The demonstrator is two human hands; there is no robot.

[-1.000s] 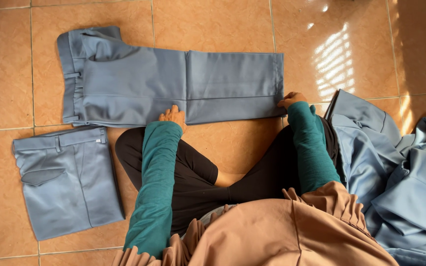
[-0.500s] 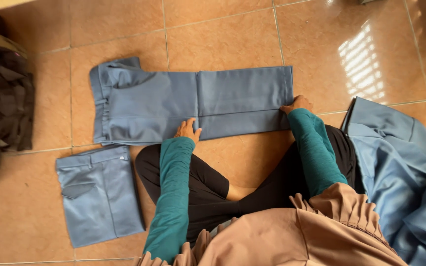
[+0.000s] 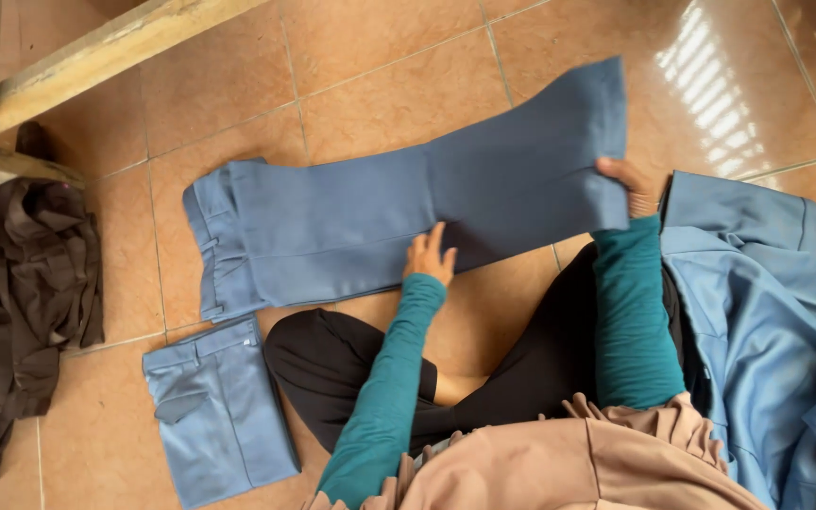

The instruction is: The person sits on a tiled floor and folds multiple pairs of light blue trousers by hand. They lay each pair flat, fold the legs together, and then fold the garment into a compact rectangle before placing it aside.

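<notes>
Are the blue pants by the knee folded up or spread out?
Folded. The small blue pants lie as a compact rectangle, waistband on top, no legs showing.

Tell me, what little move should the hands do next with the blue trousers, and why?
Probably swing the lifted leg end over toward the waistband. The right hand grips the hem end of the blue trousers and has it raised off the floor, while the left hand presses flat near the middle, like a fold line. A folded pair already lies nearby.

Long teal sleeves to the wrists, black trousers, loose tan-pink gathered garment over the lap
</notes>
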